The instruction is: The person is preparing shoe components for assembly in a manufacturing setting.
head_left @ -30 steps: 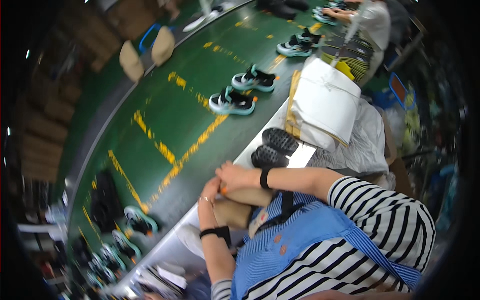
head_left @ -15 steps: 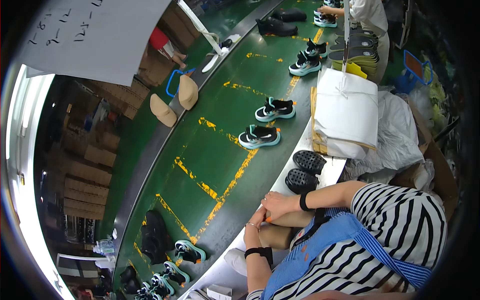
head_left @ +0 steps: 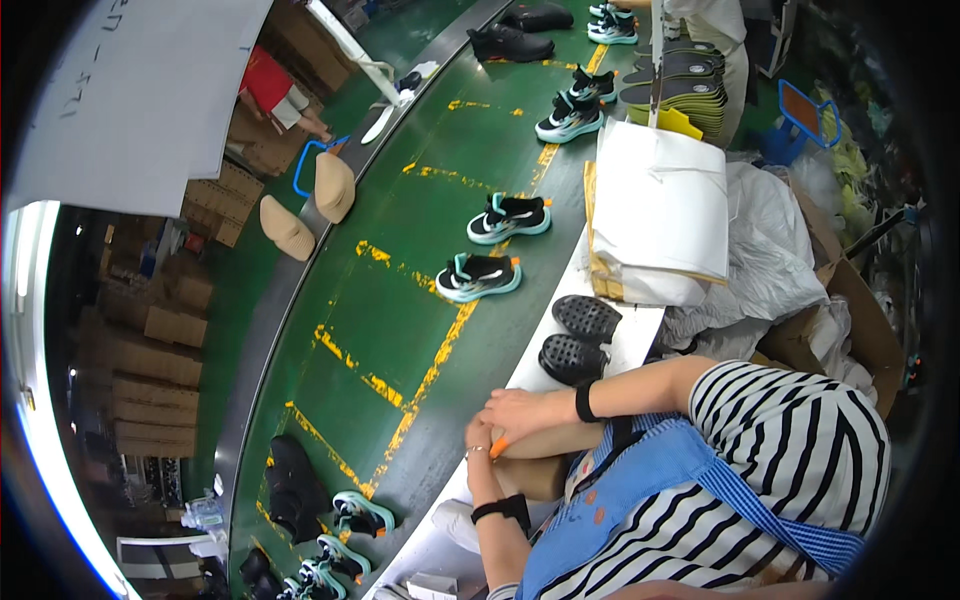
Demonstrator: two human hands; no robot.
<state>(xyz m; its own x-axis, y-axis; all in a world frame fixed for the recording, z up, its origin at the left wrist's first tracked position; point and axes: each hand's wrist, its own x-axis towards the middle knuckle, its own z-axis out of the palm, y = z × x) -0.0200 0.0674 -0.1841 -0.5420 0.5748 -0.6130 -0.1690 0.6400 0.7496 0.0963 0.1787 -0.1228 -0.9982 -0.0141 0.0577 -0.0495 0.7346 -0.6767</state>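
Observation:
My right hand [head_left: 515, 408] lies over my left hand [head_left: 480, 432], both together at the near edge of the green conveyor belt, fingers closed against each other. A small orange piece [head_left: 498, 447] shows by the fingers; its kind and anything else between the hands are hidden. Two beige rounded forms [head_left: 565, 440] lie under my forearms. Close by on the white ledge is a pair of black perforated clogs [head_left: 573, 357]. Farther along the belt stand two black and mint sneakers, one nearer [head_left: 480, 280] and one beyond it [head_left: 510, 220].
More sneakers [head_left: 365, 515] and black shoes [head_left: 293, 485] are at the lower left. A tied white paper stack [head_left: 665, 205] and stacked insoles [head_left: 680, 95] stand on the right. Two beige shoe lasts [head_left: 335, 188] sit on the far rim. Another person in red [head_left: 265, 85] is beyond.
The whole scene has shifted left in the picture as my view turned. My hands remain together at the belt's edge, with the orange piece showing a little more.

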